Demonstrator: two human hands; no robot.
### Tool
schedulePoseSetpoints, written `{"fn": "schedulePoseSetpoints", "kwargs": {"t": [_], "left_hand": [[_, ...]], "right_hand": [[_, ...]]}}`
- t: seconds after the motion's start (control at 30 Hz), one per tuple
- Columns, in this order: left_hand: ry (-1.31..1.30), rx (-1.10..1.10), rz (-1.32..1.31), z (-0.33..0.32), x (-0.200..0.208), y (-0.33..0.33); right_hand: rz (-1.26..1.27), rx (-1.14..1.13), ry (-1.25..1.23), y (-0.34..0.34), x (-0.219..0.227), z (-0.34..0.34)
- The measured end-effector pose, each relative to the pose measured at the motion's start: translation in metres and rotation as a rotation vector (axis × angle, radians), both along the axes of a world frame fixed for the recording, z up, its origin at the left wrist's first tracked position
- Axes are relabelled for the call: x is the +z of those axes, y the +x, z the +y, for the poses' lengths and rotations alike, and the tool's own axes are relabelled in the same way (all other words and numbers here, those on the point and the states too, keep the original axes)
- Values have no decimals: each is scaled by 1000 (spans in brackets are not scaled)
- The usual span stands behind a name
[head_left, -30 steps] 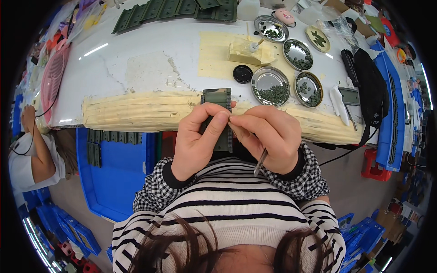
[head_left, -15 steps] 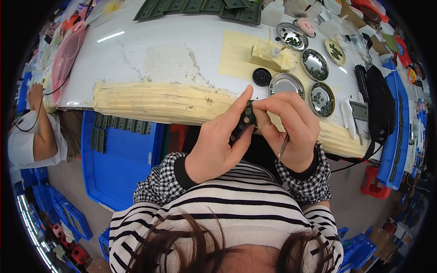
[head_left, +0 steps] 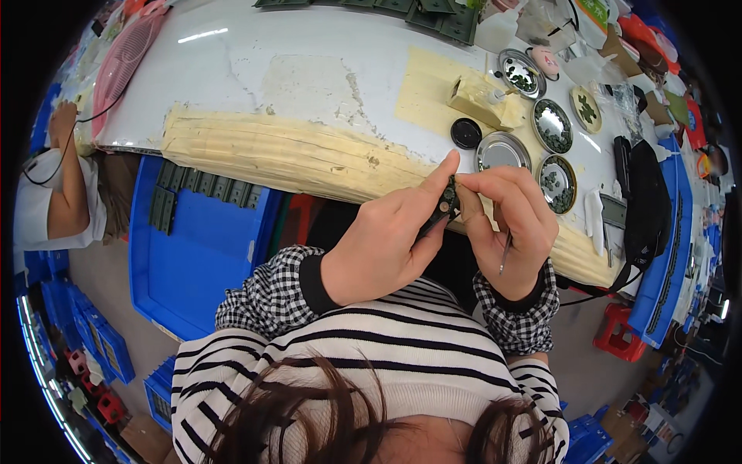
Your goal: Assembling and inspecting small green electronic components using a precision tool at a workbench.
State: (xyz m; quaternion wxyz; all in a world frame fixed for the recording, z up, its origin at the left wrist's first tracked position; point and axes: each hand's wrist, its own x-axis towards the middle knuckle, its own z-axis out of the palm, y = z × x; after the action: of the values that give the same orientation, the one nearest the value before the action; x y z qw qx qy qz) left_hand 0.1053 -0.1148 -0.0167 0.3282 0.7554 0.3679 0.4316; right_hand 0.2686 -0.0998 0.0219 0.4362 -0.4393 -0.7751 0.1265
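A small dark green moulded piece point(head_left: 446, 207) with round spots along its face is held up over the table's front edge. My left hand point(head_left: 375, 251) is closed around it, thumb and fingers pressing its sides. At its upper right end, the thumb and index finger of my right hand point(head_left: 514, 224) pinch together. Whether a small part sits between those fingertips is hidden. A thin metal tool point(head_left: 506, 254), perhaps tweezers, is tucked in the same right hand and points down.
Round metal dishes point(head_left: 558, 182) with small dark green parts stand at the right, near a black lid point(head_left: 466, 133) and a yellow wrapped block point(head_left: 483, 104). A blue bin point(head_left: 193, 263) with green strips lies left. Another person's arm point(head_left: 68, 178) is at far left.
The view has tilted slightly, so the table and bin sit differently. Both hands appear farther right in the picture, keeping their grip. Less of the green piece's spotted face shows.
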Motion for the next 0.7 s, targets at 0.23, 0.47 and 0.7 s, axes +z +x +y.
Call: {"fn": "schedulePoseSetpoints", "kwargs": {"t": [0.23, 0.47, 0.7], "left_hand": [[-62, 32, 15, -2, 4, -1], [2, 37, 75, -3, 13, 0], [41, 9, 14, 7, 7, -1]], "right_hand": [[-1, 40, -10, 0, -4, -4], [-43, 64, 122, 5, -9, -5], [139, 17, -120, 10, 1, -11]]}}
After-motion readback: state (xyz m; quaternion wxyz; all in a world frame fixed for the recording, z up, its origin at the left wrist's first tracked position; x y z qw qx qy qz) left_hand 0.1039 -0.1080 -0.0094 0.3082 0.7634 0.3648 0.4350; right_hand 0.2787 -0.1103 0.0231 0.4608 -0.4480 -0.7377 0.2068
